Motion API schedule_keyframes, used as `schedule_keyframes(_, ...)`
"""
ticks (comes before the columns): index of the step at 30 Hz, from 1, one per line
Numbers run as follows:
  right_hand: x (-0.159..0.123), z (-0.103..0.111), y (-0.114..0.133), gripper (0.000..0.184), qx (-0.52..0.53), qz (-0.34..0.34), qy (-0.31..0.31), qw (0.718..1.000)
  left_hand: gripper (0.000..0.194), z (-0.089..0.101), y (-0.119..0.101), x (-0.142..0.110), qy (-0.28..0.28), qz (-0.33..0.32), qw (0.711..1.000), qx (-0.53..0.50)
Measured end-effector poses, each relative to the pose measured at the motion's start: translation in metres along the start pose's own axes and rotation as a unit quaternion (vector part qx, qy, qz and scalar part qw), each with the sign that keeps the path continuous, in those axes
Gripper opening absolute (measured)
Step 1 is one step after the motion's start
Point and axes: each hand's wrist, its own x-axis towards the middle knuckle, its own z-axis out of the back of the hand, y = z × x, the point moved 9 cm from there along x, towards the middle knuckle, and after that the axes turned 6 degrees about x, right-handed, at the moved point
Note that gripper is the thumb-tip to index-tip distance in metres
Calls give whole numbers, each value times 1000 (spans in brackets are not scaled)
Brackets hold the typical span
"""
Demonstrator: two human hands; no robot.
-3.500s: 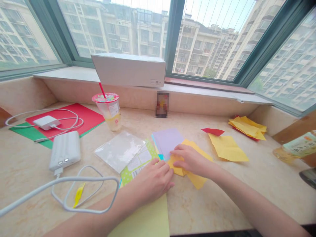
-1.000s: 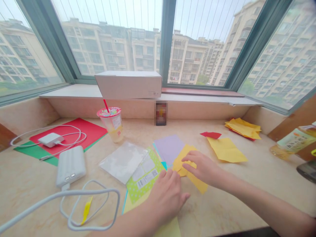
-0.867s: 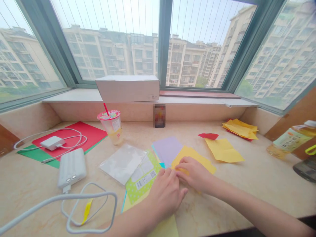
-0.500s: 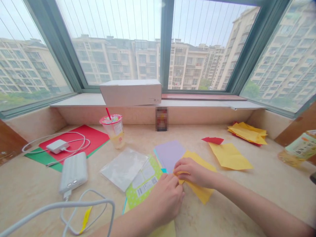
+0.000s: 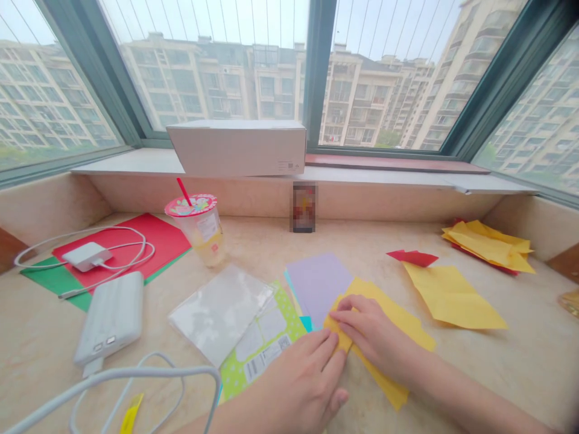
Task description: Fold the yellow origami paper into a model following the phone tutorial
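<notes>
A yellow paper sheet [image 5: 398, 322] lies partly folded on the stone counter [image 5: 474, 361], overlapping a lilac sheet [image 5: 319, 280]. My right hand [image 5: 373, 334] lies flat on the yellow sheet, fingers stretched along a fold near its left corner. My left hand [image 5: 301, 386] rests beside it, fingers extended and touching that same corner. Both hands press on the paper; neither one lifts it.
A green patterned paper pack [image 5: 266, 343] and clear sleeve [image 5: 221, 310] lie left of my hands. Further left are a power bank [image 5: 111, 316], white cable [image 5: 136, 377], charger [image 5: 85, 256] on red paper [image 5: 160, 235], a drink cup [image 5: 199, 229]. Yellow sheets [image 5: 452, 295] lie right; a white box [image 5: 237, 147] on the sill.
The yellow sheet was lifted and folded half a second ago; now it lies flatter on the counter, with both hands pressing it down. The camera tilted slightly downward.
</notes>
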Motion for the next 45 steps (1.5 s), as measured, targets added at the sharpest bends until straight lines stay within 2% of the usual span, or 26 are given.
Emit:
schedule_keyframes(3, -2, 0, -6, 19, -7, -21, -23, 999, 44, -6, 4, -2, 1, -2, 1000, 7)
schedule_keyframes(8, -5, 0, -9, 17, 3, -17, -44, 999, 50, -13, 5, -5, -8, -19, 999, 38)
schedule_keyframes(17, -3, 2, -9, 8, 22, -53, -39, 998, 53, -9, 6, -1, 37, -12, 999, 23)
schedule_keyframes(18, -4, 3, -12, 10, 29, -60, -43, 997, 54, -8, 6, -2, 37, -14, 999, 21)
schedule_keyframes(21, -6, 4, -20, 31, 53, -89, -56, 993, 57, -8, 5, -5, 36, -21, 999, 16)
schedule_keyframes(23, -6, 4, -23, 36, 64, -109, -50, 991, 56, -7, 6, -6, 35, -17, 999, 10)
schedule_keyframes(27, -6, 4, -22, 16, 84, -134, -45, 986, 54, -5, 8, -6, 35, -2, 999, -15)
schedule_keyframes(29, -8, 6, -17, 5, 76, -119, -56, 988, 53, -4, 8, -6, 41, 3, 999, -28)
schedule_keyframes(32, -11, 4, -7, 13, 37, -58, -66, 995, 49, 0, 8, -6, 40, 7, 998, -54)
schedule_keyframes(35, -16, 0, 2, 18, -12, 8, -72, 997, 38, 3, 12, -2, 11, 26, 996, -81)
schedule_keyframes(37, -20, -1, 9, 21, -51, 58, -78, 994, 28, 0, 17, 2, -14, 47, 994, -95)
schedule_keyframes(40, -24, -1, 22, 23, -88, 122, -77, 986, 27, -10, 26, 8, -46, 69, 992, -90)
schedule_keyframes(43, -24, -2, 31, 26, -93, 150, -48, 983, 25, -19, 33, 13, -53, 94, 992, -67)
schedule_keyframes(45, -22, -2, 37, 31, -93, 163, -33, 982, 20, -16, 34, 14, -69, 101, 991, -60)
